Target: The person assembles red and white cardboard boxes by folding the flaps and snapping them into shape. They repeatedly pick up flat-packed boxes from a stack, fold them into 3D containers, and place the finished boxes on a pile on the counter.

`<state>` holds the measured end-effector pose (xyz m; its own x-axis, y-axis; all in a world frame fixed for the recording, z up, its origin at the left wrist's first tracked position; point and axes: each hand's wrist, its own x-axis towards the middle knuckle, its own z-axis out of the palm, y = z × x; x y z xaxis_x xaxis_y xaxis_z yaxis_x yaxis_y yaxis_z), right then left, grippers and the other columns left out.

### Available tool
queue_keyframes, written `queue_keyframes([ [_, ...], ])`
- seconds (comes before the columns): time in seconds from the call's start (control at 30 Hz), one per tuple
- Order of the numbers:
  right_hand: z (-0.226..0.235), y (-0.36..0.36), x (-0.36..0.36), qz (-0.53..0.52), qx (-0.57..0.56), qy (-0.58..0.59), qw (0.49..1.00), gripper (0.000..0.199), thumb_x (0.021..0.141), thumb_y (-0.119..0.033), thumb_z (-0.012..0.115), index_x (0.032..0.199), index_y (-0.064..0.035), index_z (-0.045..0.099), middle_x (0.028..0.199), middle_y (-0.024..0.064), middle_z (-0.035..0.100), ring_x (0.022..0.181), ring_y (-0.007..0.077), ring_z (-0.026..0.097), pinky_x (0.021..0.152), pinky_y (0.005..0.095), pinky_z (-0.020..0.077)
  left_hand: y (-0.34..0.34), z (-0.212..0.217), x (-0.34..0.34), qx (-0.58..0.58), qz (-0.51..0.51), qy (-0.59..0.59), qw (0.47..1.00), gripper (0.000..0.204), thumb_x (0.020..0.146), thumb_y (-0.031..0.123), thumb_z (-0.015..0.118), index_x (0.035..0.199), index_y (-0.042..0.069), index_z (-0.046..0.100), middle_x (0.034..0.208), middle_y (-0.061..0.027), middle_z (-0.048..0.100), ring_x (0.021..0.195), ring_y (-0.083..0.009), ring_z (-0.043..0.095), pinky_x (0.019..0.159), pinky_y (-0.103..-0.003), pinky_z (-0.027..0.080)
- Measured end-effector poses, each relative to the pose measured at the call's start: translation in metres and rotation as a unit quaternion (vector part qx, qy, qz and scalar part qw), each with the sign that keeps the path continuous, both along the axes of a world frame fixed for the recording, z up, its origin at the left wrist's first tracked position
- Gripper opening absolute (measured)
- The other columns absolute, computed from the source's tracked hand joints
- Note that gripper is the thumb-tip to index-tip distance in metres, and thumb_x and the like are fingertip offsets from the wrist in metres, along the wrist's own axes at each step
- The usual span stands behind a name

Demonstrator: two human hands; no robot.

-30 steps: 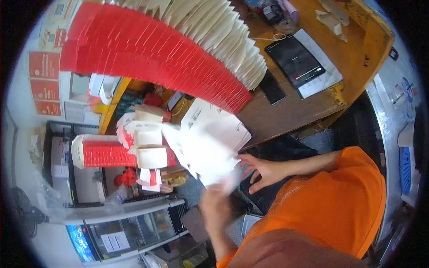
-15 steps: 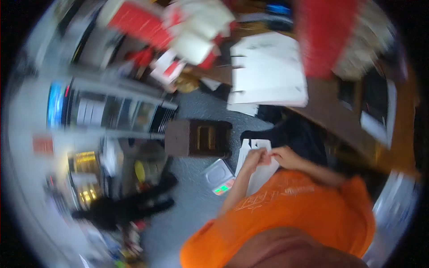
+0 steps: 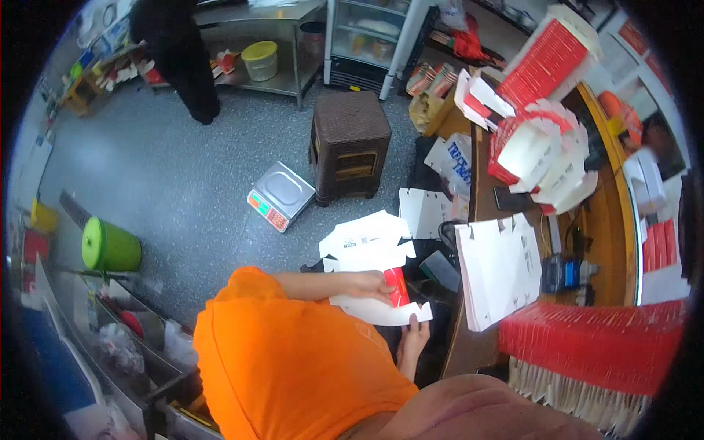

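A white die-cut cardboard box blank (image 3: 365, 242) with a red panel (image 3: 397, 287) lies across my lap, partly folded. My left hand (image 3: 372, 286) grips it beside the red panel, fingers bent over the card. With thumb and fingers, my right hand (image 3: 415, 339) pinches the blank's near edge strip. Part of the card under my left forearm is hidden. A stack of flat white box blanks (image 3: 500, 271) rests on the brown table edge to the right of my hands.
Ahead on the grey floor stand a digital scale (image 3: 281, 196) and a brown woven stool (image 3: 350, 143). Red-and-white cartons (image 3: 548, 150) pile on the table, with a red carton stack (image 3: 598, 345) at near right. A lidded green bucket (image 3: 110, 244) stands left; a person in black (image 3: 176, 59) is farther off.
The view has swung round and become sharper. My hands have moved apart along the box blank, and its red panel now shows between them.
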<state>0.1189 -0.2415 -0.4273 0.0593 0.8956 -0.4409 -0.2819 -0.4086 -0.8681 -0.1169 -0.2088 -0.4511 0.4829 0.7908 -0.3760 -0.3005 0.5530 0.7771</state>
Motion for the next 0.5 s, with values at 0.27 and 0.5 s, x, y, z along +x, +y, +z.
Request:
queue_keyframes([
  [0.27,0.023,0.024,-0.005,0.259,0.289,-0.407,0.827,0.011,0.089,-0.004,0.073,0.083,0.0042,0.071,0.072,0.0099,0.060,0.063,0.0151,0.058,0.058,0.0310,0.0445,0.011,-0.011,0.022,-0.033,0.051,0.098,0.993,0.015,0.099,0.002,0.056,0.092,-0.007,0.066,0.095,-0.0217,0.073,0.086,-0.0321,0.076,0.079,-0.042,0.065],
  [0.5,0.002,0.041,-0.011,0.263,0.299,-0.413,0.819,0.018,0.083,-0.007,0.075,0.074,0.0022,0.063,0.072,0.0143,0.058,0.065,0.0296,0.061,0.061,0.0392,0.0469,0.020,-0.022,0.031,-0.036,0.035,0.036,0.998,0.016,0.097,0.001,0.057,0.095,-0.011,0.067,0.096,-0.0235,0.072,0.090,-0.0329,0.076,0.081,-0.042,0.065],
])
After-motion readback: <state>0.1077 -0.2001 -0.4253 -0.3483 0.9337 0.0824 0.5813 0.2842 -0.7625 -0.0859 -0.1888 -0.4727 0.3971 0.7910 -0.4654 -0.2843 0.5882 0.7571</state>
